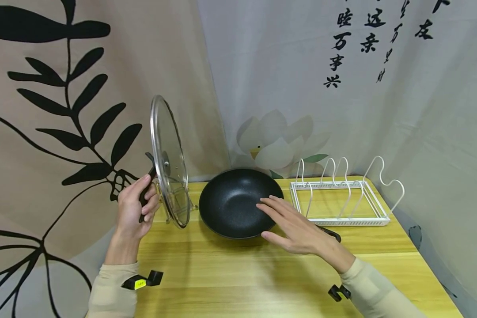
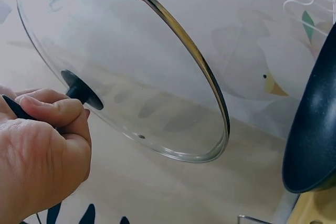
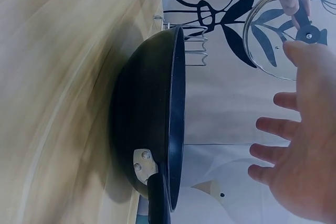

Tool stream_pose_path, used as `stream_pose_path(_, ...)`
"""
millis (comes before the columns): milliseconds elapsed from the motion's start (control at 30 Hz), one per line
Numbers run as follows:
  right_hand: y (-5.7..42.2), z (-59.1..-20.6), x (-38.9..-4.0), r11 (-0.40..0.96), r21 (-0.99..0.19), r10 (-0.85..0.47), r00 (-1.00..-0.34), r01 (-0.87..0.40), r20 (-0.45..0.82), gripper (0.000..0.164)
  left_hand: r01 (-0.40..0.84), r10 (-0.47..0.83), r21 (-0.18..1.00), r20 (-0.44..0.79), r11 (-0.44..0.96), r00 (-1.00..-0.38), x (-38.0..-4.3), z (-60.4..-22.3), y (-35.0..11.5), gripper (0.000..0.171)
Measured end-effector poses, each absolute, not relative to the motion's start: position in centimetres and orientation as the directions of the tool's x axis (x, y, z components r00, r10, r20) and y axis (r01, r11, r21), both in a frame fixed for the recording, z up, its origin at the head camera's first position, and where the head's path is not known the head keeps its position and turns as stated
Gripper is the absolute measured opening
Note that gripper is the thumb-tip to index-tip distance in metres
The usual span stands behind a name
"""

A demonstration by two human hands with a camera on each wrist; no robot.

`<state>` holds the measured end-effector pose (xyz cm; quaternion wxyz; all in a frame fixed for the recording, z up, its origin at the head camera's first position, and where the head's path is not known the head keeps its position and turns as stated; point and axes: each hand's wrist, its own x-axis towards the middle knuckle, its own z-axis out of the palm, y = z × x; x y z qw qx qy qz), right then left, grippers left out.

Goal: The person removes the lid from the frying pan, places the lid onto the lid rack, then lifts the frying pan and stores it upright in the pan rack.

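Observation:
In the head view my left hand grips the black handle of a glass lid, which stands on edge in the air with its metal rim toward the wok. A black wok rests on the wooden table. My right hand is held above the wok's right side, fingers spread and holding nothing. The wok's handle pokes out from under the right forearm. From the right wrist, the hand appears apart from the wok. The left wrist view shows fingers curled at the lid's knob.
A white wire rack with several upright loops stands at the table's right. Behind the lid is a small metal wire stand, near the table's left back edge. Printed curtains hang close behind the table.

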<state>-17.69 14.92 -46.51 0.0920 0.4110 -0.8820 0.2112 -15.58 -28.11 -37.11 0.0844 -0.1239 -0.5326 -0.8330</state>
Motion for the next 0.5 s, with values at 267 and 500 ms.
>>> stream_pose_path(267,14.2,-46.2,-18.3,0.547,-0.238,-0.713,-0.596,-0.803,0.371,0.074,0.282,-0.014,0.865,0.304,-0.416,-0.953,-15.1,-37.0,-28.6,0.031)
stream_pose_path(500,13.4,-46.0,-18.8,0.534,-0.230,-0.723,-0.580,-0.814,0.376,0.073,0.295,-0.008,0.852,0.324,-0.432,-0.946,-14.7,-36.9,-29.0,0.032)
